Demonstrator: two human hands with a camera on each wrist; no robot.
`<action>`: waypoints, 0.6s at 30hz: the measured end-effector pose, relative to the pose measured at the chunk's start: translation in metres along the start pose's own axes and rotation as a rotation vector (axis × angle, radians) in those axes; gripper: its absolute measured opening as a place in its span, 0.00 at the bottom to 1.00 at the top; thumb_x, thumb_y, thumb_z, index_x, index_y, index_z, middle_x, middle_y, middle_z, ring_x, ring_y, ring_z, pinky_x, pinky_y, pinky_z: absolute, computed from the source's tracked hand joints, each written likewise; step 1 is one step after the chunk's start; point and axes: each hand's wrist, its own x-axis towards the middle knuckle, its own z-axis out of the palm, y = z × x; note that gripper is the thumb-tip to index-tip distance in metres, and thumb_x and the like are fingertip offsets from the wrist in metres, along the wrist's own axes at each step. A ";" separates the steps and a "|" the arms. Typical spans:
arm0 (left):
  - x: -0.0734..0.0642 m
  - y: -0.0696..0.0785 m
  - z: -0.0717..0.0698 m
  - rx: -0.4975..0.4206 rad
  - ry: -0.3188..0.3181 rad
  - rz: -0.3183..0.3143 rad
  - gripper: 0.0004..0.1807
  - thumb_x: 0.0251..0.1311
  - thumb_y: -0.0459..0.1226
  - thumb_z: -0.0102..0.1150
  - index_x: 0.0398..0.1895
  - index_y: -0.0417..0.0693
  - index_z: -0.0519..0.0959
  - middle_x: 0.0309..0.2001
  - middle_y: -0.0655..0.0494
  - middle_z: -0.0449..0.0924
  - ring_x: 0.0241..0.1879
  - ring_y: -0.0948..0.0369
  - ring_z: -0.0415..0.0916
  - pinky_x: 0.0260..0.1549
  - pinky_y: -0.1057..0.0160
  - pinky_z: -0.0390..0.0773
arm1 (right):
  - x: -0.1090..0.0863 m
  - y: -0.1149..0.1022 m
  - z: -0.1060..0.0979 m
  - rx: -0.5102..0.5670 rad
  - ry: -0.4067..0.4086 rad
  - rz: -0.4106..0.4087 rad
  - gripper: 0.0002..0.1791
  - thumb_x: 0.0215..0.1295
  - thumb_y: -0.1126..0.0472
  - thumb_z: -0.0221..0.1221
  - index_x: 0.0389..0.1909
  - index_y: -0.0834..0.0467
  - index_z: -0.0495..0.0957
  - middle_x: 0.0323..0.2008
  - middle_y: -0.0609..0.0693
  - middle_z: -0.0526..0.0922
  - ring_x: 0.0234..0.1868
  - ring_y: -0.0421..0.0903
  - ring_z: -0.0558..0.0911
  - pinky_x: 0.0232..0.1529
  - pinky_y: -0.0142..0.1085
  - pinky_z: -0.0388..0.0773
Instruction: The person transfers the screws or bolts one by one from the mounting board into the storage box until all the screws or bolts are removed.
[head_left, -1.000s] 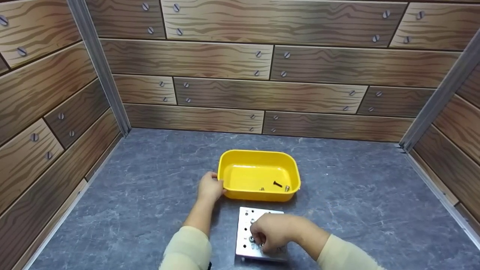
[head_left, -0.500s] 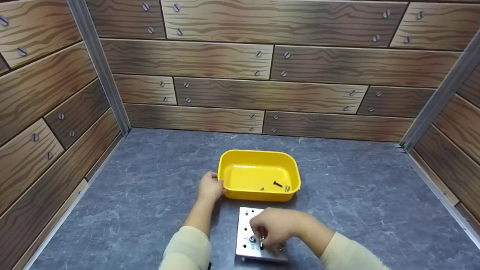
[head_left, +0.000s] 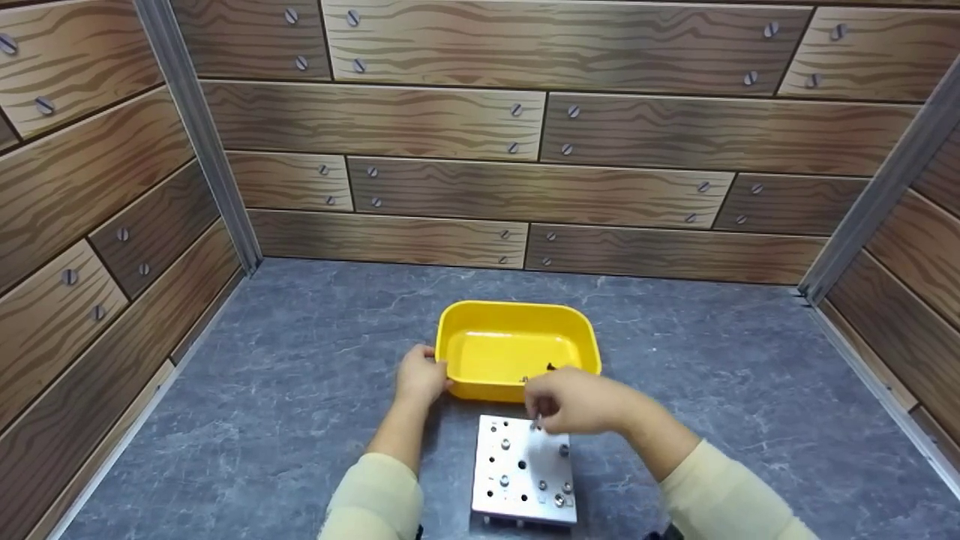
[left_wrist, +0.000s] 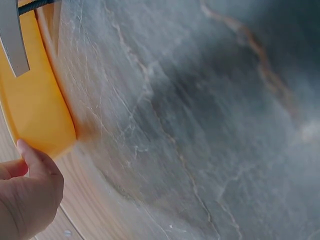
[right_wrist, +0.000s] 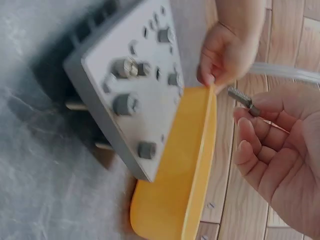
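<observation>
My left hand (head_left: 420,377) grips the left wall of a yellow plastic bin (head_left: 491,391), thumb and fingers pinching its rim in the left wrist view. Between thumb and fingertips, my right hand (head_left: 581,401) pinches a small silver socket-head screw (right_wrist: 241,98), its threaded end pointing away from the fingers. That hand is above the far edge of a silver metal plate (head_left: 540,450), overlapping the bin's front wall in the head view. Several screws stand in the plate's holes, with other holes bare; in the right wrist view, screw shanks (right_wrist: 75,106) stick out beneath it.
Inside the bin lie a small metal screw (head_left: 525,379) and a black screw (head_left: 551,367), partly hidden by my right hand. The grey marbled tabletop (head_left: 315,337) is enclosed by wood-pattern walls (head_left: 450,180) with metal corner strips.
My right hand has lifted the silver screw away from the plate's near half and moved it forward and right toward the bin. A hole there now shows bare. The left hand stays put.
</observation>
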 end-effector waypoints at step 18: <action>0.002 -0.001 0.001 -0.013 0.001 0.005 0.14 0.58 0.28 0.49 0.48 0.33 0.71 0.40 0.41 0.75 0.25 0.59 0.76 0.23 0.68 0.80 | 0.021 0.050 -0.007 -0.117 0.277 0.529 0.05 0.54 0.73 0.54 0.29 0.61 0.76 0.24 0.50 0.75 0.27 0.46 0.72 0.25 0.34 0.75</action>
